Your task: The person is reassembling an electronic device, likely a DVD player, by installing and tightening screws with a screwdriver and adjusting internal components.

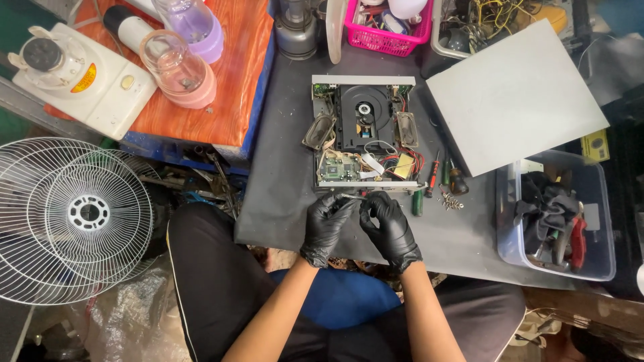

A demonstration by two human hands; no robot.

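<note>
Two gloved hands meet at the near edge of an opened disc player (364, 137), which lies on the dark surface (282, 201) in front of the seated person. The left hand (325, 224) and the right hand (388, 224) both have their fingers curled in, pinching a small pale part between them just in front of the player; what that part is, I cannot tell.

By the look of it the work is well under way. The player's grey cover (516, 94) is already off and lies to the right of the player, and a little heap of screws (451, 201) sits by the player's near right corner, next to a few screwdrivers (436, 177). Everything inside the player seems to be in place, so further stripping or repair looks undone.

With the cover off, the player shows a black disc tray at its middle, an oval speaker at each side, and a green circuit board with red and white wires along the near edge.

Right of the player, beyond the cover, stands a clear plastic bin (597, 261) of tools and rags.
</note>
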